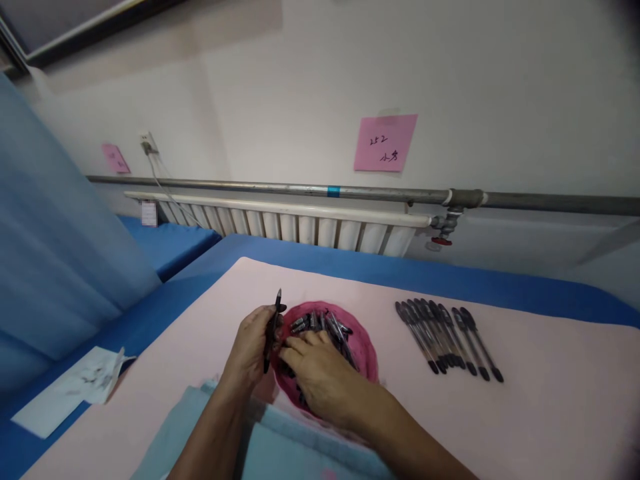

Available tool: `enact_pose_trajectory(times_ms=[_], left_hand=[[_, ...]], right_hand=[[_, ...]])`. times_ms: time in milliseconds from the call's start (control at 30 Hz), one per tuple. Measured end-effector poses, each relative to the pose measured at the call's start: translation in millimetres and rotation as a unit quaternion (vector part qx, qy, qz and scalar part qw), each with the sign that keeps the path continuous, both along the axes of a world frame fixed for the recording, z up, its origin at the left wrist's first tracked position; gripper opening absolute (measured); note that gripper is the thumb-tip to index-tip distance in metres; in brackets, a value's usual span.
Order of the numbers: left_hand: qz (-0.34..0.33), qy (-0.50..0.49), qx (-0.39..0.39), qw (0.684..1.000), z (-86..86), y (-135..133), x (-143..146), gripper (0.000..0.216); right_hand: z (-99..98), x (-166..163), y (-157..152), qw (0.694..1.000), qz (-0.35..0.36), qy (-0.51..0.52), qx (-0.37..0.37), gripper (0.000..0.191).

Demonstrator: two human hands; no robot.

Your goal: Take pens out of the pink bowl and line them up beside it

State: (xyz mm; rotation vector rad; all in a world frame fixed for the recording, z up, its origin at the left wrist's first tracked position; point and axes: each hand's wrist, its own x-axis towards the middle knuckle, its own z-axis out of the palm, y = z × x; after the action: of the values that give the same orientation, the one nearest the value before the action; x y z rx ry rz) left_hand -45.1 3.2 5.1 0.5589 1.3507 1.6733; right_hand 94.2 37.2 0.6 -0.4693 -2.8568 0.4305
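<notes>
My left hand (253, 343) is closed around a black pen (271, 330), its metal tip pointing up, just left of a pink basket (367, 350). Inside the basket lie several pen parts (320, 321), some clear and some black. Reaching into it from the right, my right hand (320, 377) has its fingers bent down among these parts; whatever they grip is hidden. To the right, a row of several capped pens (440, 337) with clear barrels and black ends lies side by side.
A pink sheet (550, 427) covers the blue surface (500, 283). White papers (70, 387) lie at the left, near a blue curtain (65, 253). Behind stand a white radiator (300, 227) and a pipe with a red valve handle (441, 241). Pink notes (385, 143) hang on the wall.
</notes>
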Motion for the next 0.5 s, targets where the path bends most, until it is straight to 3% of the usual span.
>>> enact_pose_trajectory(times_ms=[267,400,500], left_hand=[[0.005,0.014,-0.021,1.0,-4.9,0.5,-2.5,0.024],[-0.022,0.017,-0.019,0.999,0.3,-3.4,-2.7,0.025],[-0.099,0.03,-0.03,0.994,4.5,-9.4,0.3,0.026]], right_hand=[[-14.1,-6.8,3.7,0.998,-0.022,0.002,0.054,0.01],[-4.3,3.4,16.4,0.991,-0.063,0.114,-0.041,0.019],[2.4,17.1,33.0,0.967,-0.115,0.202,-0.107,0.024]])
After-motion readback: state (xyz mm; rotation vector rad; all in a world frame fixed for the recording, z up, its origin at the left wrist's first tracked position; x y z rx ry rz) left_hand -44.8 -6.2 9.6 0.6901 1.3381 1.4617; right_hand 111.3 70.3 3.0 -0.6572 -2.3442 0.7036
